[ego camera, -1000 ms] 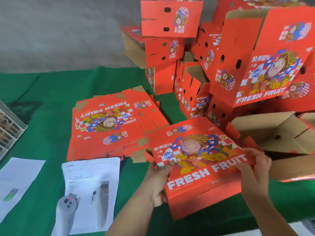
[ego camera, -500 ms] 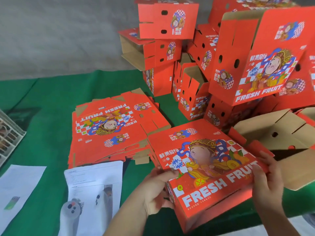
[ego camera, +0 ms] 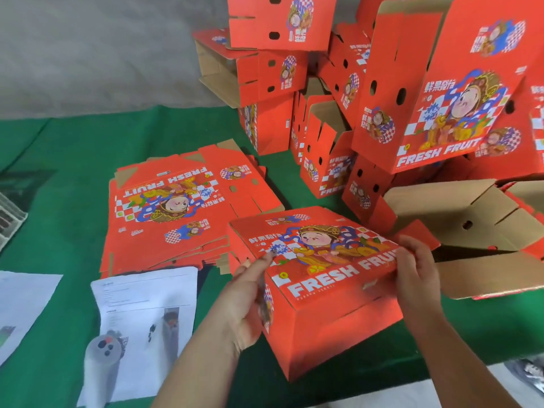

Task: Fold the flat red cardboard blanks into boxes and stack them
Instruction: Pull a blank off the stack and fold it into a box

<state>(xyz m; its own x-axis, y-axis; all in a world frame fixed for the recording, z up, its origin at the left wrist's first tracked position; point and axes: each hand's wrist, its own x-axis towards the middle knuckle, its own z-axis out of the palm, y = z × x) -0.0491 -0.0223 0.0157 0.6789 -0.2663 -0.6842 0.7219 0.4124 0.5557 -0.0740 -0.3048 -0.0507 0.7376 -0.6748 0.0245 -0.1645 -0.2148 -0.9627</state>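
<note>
Now left hand [ego camera: 245, 301], right hand [ego camera: 418, 269] each grip box [ego camera: 323, 290] ends, fingers seemingly curled.

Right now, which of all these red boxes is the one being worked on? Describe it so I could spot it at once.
Start at the green table, with its heap of folded boxes at the far right and a stack of flat blanks in the middle. In front of both lies the half-folded box. It alone is gripped by both hands, the left hand and the right hand.
</note>
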